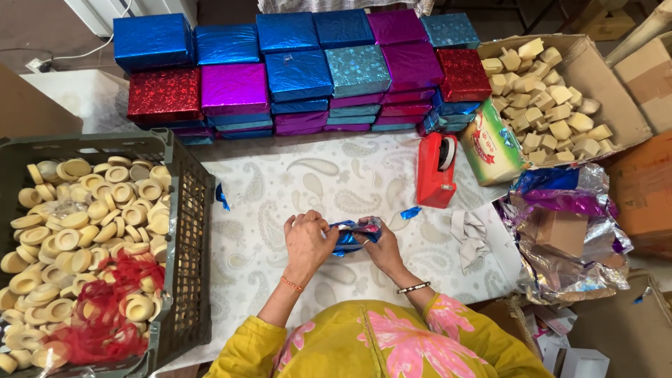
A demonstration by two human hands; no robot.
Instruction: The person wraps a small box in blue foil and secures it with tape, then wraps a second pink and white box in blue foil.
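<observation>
Yellow sleeves with pink flowers fill the near edge, and from them both hands reach onto the patterned tabletop. Left hand and right hand meet over a small item wrapped in blue foil, fingers of each curled closed on its ends, holding it just above the cloth at the near centre. At the left stands a dark plastic crate heaped with round cream-coloured cups and a tangle of red netting. Just right of the hands lies a red tape dispenser. Along the far side are stacks of foil-wrapped boxes in blue, purple, red and teal. Far right, an open cardboard box holds pale blocks, with loose foil sheets nearer.
</observation>
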